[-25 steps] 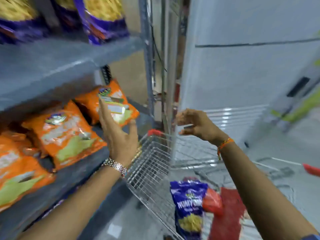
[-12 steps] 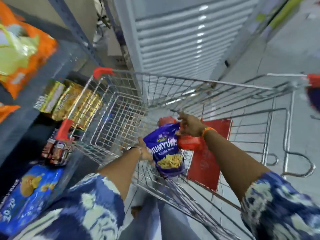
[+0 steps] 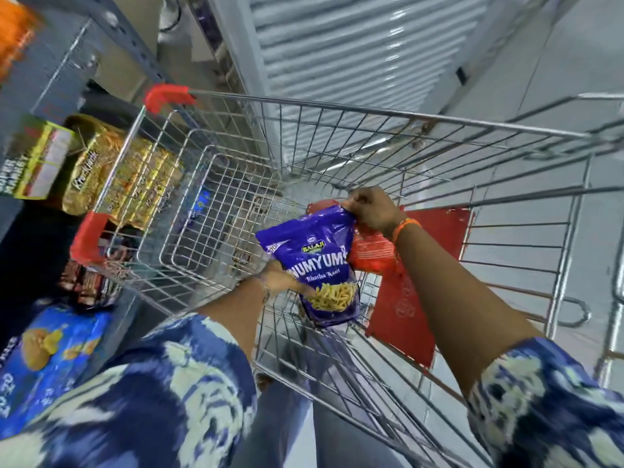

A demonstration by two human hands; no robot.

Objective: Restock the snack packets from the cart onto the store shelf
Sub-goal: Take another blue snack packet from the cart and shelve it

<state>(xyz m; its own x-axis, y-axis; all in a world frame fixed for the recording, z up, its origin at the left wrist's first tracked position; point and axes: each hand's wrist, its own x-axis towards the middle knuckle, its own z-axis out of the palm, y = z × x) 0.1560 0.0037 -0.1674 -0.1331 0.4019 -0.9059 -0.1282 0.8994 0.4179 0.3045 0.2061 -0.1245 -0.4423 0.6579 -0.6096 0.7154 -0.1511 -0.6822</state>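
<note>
A purple snack packet (image 3: pixel 317 261) with yellow sticks printed on it is inside the wire cart (image 3: pixel 337 109). My right hand (image 3: pixel 371 207) pinches its top corner. My left hand (image 3: pixel 283 282) grips its lower left side from beneath. Behind the purple packet lies a red-orange packet (image 3: pixel 369 251), partly hidden. The grey store shelf (image 3: pixel 67 69) stands at the left, with an orange packet (image 3: pixel 13 35) blurred at the top corner.
Lower shelves at the left hold gold packets (image 3: pixel 111 170), a green-yellow box (image 3: pixel 37 163), dark red packs (image 3: pixel 87 282) and a blue packet (image 3: pixel 50 352). A red panel (image 3: pixel 418 288) lies in the cart's right part. A white ribbed wall (image 3: pixel 337 52) rises behind the cart.
My view dropped from the shelf of orange packets to the cart. Both hands came down into the cart and took hold of the purple packet, which is now lifted slightly.
</note>
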